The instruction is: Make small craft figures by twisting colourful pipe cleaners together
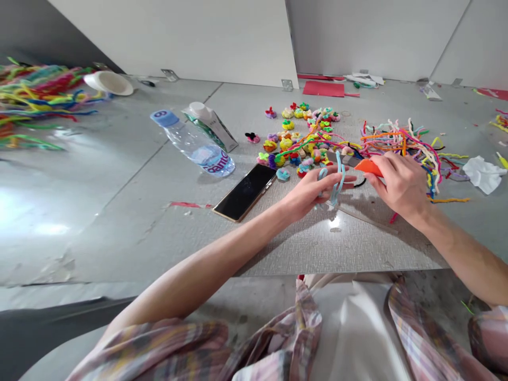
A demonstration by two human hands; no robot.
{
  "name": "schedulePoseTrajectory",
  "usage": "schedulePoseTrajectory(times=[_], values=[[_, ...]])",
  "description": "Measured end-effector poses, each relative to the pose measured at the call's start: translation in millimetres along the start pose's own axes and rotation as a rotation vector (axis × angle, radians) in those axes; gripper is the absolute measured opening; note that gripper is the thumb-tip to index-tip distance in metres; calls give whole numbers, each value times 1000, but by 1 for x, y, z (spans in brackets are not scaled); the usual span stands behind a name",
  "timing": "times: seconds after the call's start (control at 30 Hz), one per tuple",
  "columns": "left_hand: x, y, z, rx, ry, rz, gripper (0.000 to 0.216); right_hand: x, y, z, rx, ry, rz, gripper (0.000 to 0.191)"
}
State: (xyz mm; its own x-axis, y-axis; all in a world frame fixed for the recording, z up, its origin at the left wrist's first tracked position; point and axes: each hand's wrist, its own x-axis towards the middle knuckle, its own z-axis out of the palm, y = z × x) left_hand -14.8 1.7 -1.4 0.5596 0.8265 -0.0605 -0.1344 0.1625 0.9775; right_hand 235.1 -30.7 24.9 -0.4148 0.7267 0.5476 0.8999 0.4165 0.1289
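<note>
A light blue pipe cleaner [338, 180] is looped around the fingers of my left hand [311, 190], which is held just above the table in front of me. Those fingers stretch to the right, with the thumb lying along the pipe cleaner. My right hand [402, 182] is closed on an orange tool [369, 167], a flat piece whose tip points at the left fingertips; its kind is partly hidden by the grip. Behind both hands lie small coloured pipe-cleaner knots [286, 143]. Loose pipe cleaners [400, 140] are heaped behind the right hand.
A phone [246, 191] lies left of my left hand. Farther left stand a tilted-looking water bottle [194, 145] and a carton [212, 127]. More pipe cleaners [43, 106] and a white cup [109, 83] are at far left. Crumpled tissue [484, 173] lies right; red sheet [323, 89] lies behind.
</note>
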Motion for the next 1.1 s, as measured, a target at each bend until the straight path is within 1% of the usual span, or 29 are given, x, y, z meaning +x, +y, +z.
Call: schedulePoseTrajectory(times=[0.07,0.17,0.23,0.33,0.4,0.47,0.6,0.7,0.77,0.93,1.1], values=[[0,-4,2,-64,-24,-22,46,0,-4,-1,11,-9,-4,44],[1,-7,2,-29,18,61,37,-1,-9,-1,19,-23,7,41],[1,-8,0,85,82,122,39,-2,-10,2,14,-26,27,38],[0,-6,0,380,186,166,42,-4,-10,8,6,-43,63,34],[-1,-6,1,549,224,191,39,-5,-11,11,6,-64,69,34],[-1,-7,3,612,240,215,33,-5,-12,14,13,-81,46,39],[1,-12,4,524,216,229,30,-3,-14,14,-7,-89,10,44],[3,-15,3,456,177,207,32,-2,-15,15,-62,-90,14,41],[4,-17,2,430,174,187,33,-2,-15,15,-83,-99,4,39],[4,-18,1,400,174,156,35,-2,-15,16,-87,-104,-15,37],[5,-14,1,410,168,143,35,-2,-10,19,-65,-72,-16,35]])
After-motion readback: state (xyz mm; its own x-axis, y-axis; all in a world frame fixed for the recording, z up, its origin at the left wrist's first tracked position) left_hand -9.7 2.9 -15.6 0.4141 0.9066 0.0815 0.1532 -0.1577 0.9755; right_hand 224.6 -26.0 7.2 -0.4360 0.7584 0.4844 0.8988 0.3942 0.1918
